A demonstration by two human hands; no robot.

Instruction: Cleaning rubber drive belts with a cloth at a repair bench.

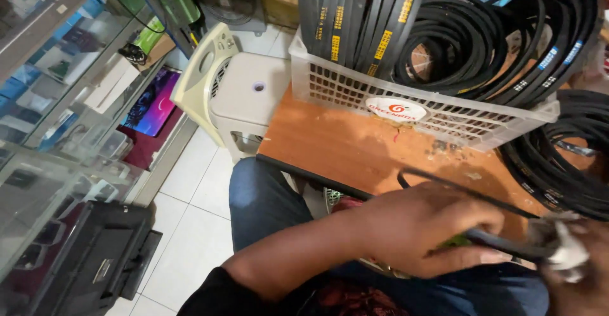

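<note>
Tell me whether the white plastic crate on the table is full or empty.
Full. The white plastic crate on the wooden table is packed with black rubber belts, coiled and rising above its rim.

The floor [190,227] is laid with pale square tiles. Along the left runs a glass display cabinet [57,87] with aluminium framing, its shelves stocked with small boxes. A beige plastic stool [244,94] stands on the tiles just beside the orange-brown wooden table [336,144]. A black case [95,259] sits on the floor at the cabinet's foot. Light is even and bright.
</note>
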